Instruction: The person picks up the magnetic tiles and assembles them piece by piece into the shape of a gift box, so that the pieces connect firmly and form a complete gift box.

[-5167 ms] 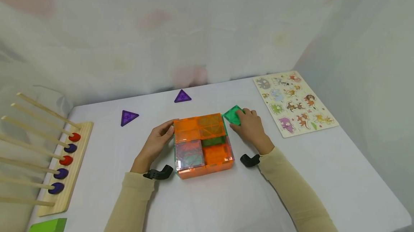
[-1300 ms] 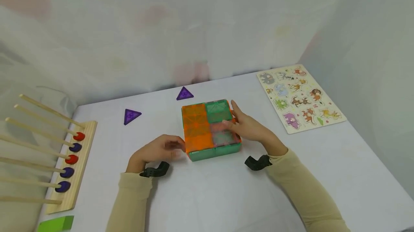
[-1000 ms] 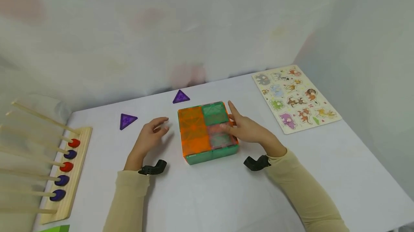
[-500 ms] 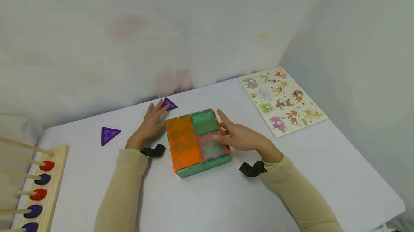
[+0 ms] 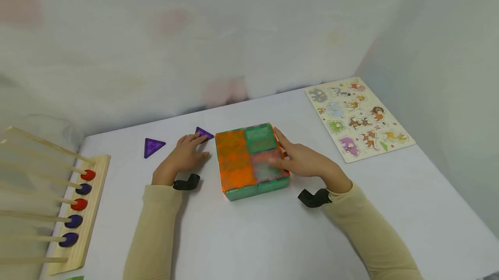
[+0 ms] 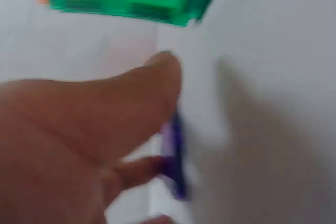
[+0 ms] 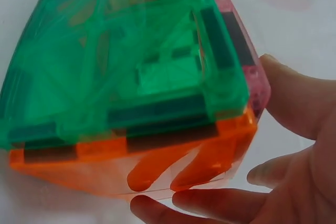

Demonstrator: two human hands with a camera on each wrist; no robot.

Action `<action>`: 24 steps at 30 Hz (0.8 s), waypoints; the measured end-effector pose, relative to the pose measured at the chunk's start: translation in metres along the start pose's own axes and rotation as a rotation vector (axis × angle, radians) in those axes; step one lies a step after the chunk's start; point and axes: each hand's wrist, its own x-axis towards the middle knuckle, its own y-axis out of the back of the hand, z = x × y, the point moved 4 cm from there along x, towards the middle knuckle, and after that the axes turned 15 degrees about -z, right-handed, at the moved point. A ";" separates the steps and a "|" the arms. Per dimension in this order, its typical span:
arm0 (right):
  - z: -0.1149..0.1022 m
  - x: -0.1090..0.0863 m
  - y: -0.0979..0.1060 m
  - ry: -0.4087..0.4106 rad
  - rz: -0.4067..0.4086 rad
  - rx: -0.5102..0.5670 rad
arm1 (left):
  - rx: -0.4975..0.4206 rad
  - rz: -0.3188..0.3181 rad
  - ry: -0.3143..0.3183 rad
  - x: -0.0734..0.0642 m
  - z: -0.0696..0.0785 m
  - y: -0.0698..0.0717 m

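Note:
A low box of see-through magnetic tiles [image 5: 235,158] stands mid-table, its top made of orange, green and pink tiles. My right hand [image 5: 308,162] is at its right side. The thumb lies over the pink tile [image 7: 257,85], and the other fingers extend beside the orange side wall [image 7: 173,169]. My left hand [image 5: 183,156] is left of the box, fingertips on a purple triangle tile [image 5: 204,133] close to the box's back left corner. In the left wrist view, a finger touches the purple tile [image 6: 176,161] behind the thumb. Another purple triangle tile [image 5: 153,147] lies farther left.
A wooden rack [image 5: 91,217] with upright pegs and red and blue beads stands at the left edge. A wooden animal puzzle board [image 5: 360,119] lies at the back right. A bit of a green block [image 5: 75,278] shows at the bottom left. Cloth hangs behind the table.
The green tile from my right hand now sits in the box's top, and the box is turned. My left hand left the box and drew the back purple triangle nearer and leftward.

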 end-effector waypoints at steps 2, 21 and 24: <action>0.000 0.000 0.001 -0.001 0.000 -0.008 | 0.004 -0.015 0.041 -0.019 0.002 -0.001; 0.011 0.006 0.000 0.029 -0.012 0.000 | -0.202 0.185 0.299 -0.043 -0.006 -0.024; 0.010 0.005 0.001 0.042 -0.008 0.007 | -0.204 0.177 0.303 -0.043 -0.005 -0.022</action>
